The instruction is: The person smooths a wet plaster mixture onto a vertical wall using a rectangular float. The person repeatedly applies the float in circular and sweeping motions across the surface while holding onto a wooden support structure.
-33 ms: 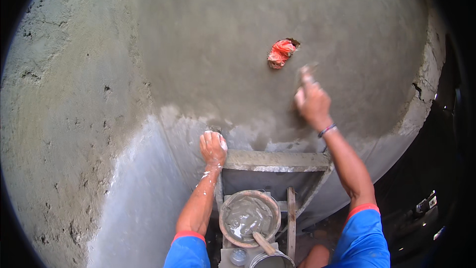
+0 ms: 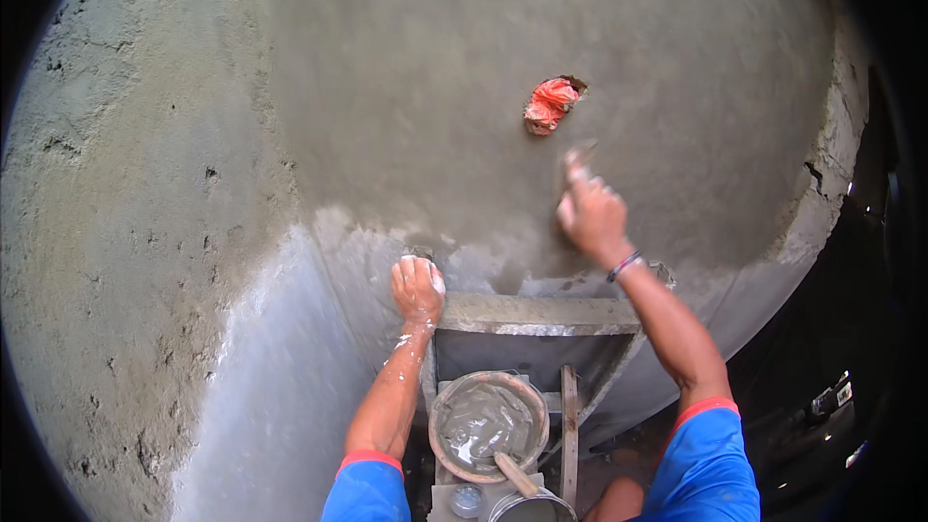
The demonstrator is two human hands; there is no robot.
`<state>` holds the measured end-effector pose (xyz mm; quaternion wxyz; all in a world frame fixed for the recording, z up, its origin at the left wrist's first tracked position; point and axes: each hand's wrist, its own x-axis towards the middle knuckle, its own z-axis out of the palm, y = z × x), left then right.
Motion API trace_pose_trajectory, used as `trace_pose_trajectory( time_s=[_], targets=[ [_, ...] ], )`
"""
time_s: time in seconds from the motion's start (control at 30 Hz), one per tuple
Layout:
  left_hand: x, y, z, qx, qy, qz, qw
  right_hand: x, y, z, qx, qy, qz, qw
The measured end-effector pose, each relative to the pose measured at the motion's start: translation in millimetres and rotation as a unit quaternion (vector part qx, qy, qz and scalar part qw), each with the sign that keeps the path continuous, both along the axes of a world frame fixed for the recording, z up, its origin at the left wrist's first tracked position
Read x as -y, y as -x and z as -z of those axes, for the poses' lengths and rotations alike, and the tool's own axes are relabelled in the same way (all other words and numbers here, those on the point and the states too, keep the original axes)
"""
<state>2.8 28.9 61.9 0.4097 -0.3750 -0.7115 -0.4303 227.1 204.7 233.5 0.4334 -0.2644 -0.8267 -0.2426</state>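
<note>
My left hand (image 2: pixel 419 290), spotted with white, is closed round the upper left corner of a grey-smeared wooden frame (image 2: pixel 541 313). My right hand (image 2: pixel 596 217), with a band at the wrist, is raised against the damp grey plastered wall (image 2: pixel 406 87). It grips a thin flat tool (image 2: pixel 580 152) at the wall's surface; motion smears the tool, so its exact kind is unclear. Just above that tool, crumpled red plastic (image 2: pixel 551 104) fills a hole in the plaster.
Below the frame's top rail stands a round tub (image 2: pixel 464 425) of wet grey mix, with a wooden handle (image 2: pixel 515 474) leaning out. A bucket (image 2: pixel 532 509) and a clear container (image 2: pixel 465 500) are nearer. A rough wall (image 2: pixel 145 232) rises at left; a broken edge (image 2: pixel 822 174) bounds the right.
My right hand and its tool have shifted a little left and down across the plaster. My left hand stays on the frame's corner.
</note>
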Motion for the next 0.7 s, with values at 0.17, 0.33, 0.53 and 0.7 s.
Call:
trace_pose_trajectory(
  time_s=[0.17, 0.33, 0.53, 0.7],
  targets=[
    [-5, -6, 3, 0.0, -0.004, -0.008, 1.0, 24, 46, 34, 0.088, -0.041, -0.039, 0.995],
    [-3, -1, 6, 0.004, -0.004, -0.011, 1.0, 63, 114, -63, -0.016, 0.009, -0.056, 0.998],
    [1, 2, 1, -0.01, 0.006, -0.01, 1.0, 64, 117, -61, -0.04, 0.005, -0.026, 0.999],
    [-4, -8, 3, 0.006, 0.013, -0.001, 1.0, 3, 10, 37, 0.126, -0.075, -0.029, 0.989]
  ],
)
